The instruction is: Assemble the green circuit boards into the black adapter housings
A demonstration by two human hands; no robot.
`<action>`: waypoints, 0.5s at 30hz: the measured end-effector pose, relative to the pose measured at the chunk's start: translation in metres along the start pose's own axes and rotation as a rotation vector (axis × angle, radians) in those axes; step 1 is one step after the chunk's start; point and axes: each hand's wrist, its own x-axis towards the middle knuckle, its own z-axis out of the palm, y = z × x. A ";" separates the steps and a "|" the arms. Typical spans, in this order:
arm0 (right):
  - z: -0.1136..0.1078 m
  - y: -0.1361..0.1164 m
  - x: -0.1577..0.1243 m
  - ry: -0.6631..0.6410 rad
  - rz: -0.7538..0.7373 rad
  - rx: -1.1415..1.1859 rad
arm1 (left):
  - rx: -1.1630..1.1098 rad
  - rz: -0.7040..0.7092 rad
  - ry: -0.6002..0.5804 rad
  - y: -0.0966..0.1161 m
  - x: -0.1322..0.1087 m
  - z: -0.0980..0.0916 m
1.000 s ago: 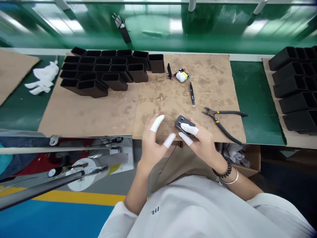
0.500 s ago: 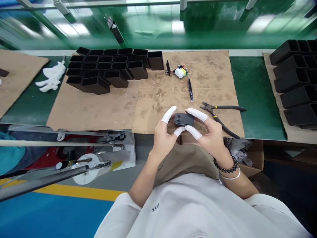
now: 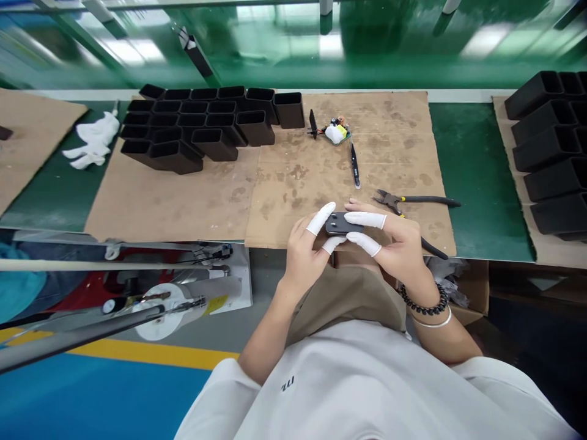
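Between my two hands is a black plug adapter (image 3: 338, 224) with metal prongs on its upward face. My left hand (image 3: 308, 247) grips its left end with thumb and index finger, both in white finger cots. At the right end, my right hand (image 3: 389, 238) pinches it, the covered index finger lying over part of the top face. Beyond the hands, black tweezers (image 3: 354, 165) touch or lie close to a small circuit board (image 3: 337, 131) with a black end piece (image 3: 312, 124) beside it. Diagonal cutters (image 3: 422, 199) lie to the right, one handle partly behind my right hand.
Rows of open black casings (image 3: 213, 144) stand on the cardboard (image 3: 220, 201) at left. More casings (image 3: 557, 177) stand at far right. White gloves (image 3: 94, 140) lie on the green bench. A box (image 3: 479, 284) with plastic bags sits below the bench edge.
My right index finger has moved left over the adapter's top face, covering more of it. Both hands and the adapter have shifted slightly right and nearer to me.
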 end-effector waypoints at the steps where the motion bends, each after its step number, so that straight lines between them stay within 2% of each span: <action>1: -0.001 0.001 -0.001 0.003 0.028 0.006 | -0.004 -0.010 0.000 0.000 0.000 -0.001; 5: -0.005 0.000 -0.007 0.090 0.131 -0.033 | -0.019 -0.117 -0.013 0.001 0.000 -0.001; 12: -0.009 -0.007 -0.015 0.098 -0.011 -0.314 | -0.063 -0.139 0.075 -0.005 -0.006 0.005; 15: -0.003 -0.008 -0.019 0.098 -0.018 -0.339 | -0.020 -0.117 0.046 -0.003 -0.005 0.003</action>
